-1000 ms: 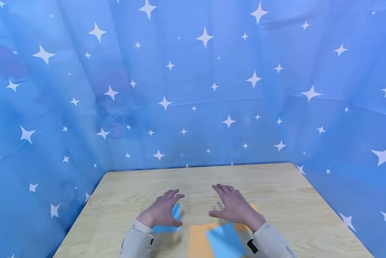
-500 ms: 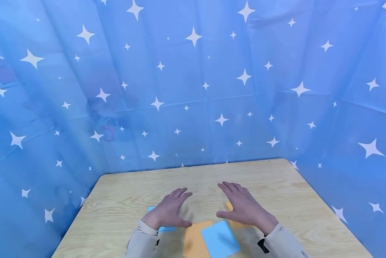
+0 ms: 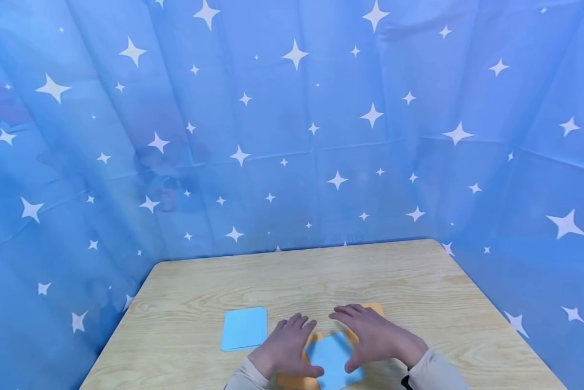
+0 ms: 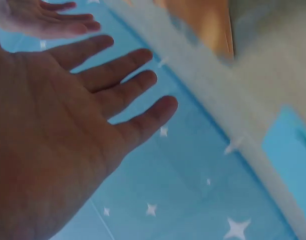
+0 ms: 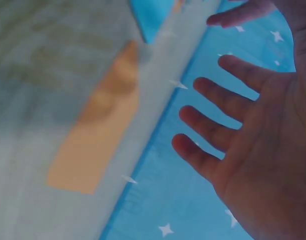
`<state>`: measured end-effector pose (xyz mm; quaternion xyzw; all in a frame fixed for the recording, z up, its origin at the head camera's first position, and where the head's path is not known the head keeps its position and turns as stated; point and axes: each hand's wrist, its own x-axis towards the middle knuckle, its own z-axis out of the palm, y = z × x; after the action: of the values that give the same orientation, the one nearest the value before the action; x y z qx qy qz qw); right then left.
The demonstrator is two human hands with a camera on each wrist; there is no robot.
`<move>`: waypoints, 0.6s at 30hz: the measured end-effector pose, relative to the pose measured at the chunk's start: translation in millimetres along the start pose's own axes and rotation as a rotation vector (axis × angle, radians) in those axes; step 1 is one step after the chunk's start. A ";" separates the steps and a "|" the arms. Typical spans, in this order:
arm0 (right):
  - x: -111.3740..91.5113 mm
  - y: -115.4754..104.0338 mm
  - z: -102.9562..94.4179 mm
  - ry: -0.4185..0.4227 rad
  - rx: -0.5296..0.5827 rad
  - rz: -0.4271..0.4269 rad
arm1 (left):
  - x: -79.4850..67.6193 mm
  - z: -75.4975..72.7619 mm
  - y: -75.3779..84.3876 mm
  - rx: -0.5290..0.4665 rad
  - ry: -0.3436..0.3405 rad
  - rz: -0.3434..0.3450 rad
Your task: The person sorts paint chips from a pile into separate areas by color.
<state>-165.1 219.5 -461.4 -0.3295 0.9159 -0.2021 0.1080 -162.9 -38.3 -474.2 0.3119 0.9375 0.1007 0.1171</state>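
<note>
In the head view my left hand point(image 3: 289, 349) is over the left side of a blue square sheet point(image 3: 333, 355), fingers loosely bent and holding nothing. Across from it, my right hand point(image 3: 380, 338) is at the sheet's right side, palm facing inward, also holding nothing. Whether either hand touches the sheet I cannot tell. Orange paper point(image 3: 297, 382) shows from under the blue sheet. Both wrist views show spread fingers: the left palm point(image 4: 63, 140) and the right palm point(image 5: 272, 150) hold nothing.
Left of my hands lies a small stack of blue square sheets point(image 3: 244, 328). Another orange sheet point(image 3: 375, 308) is partly hidden behind my right hand. All lie on a light wooden table point(image 3: 185, 303). A blue star-patterned curtain point(image 3: 292, 135) surrounds its far side and both sides.
Both hands have come down toward the near edge and closer together over the middle blue sheet. The left hand has moved right, uncovering the blue stack.
</note>
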 end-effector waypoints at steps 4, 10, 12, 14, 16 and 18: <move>-1.2 5.6 11.6 -0.022 -0.024 -0.024 | 3.9 11.9 6.7 0.035 -0.013 0.000; -2.5 13.2 28.4 -0.019 -0.052 -0.021 | 7.2 30.0 8.3 0.042 -0.007 -0.002; -2.7 15.1 31.4 -0.013 -0.044 -0.030 | 7.5 33.4 9.1 0.050 -0.004 0.002; -2.7 16.5 32.7 -0.005 -0.026 -0.044 | 8.2 34.8 9.9 0.059 0.003 0.010; -2.3 16.8 32.6 0.001 -0.006 -0.049 | 9.0 34.4 11.0 0.061 0.013 0.019; -1.7 16.6 32.4 0.005 0.012 -0.045 | 10.1 33.5 11.9 0.056 0.027 0.032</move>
<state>-162.4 222.6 -497.6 -0.3489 0.9073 -0.2108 0.1030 -154.6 -18.9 -504.5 0.3285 0.9363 0.0806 0.0943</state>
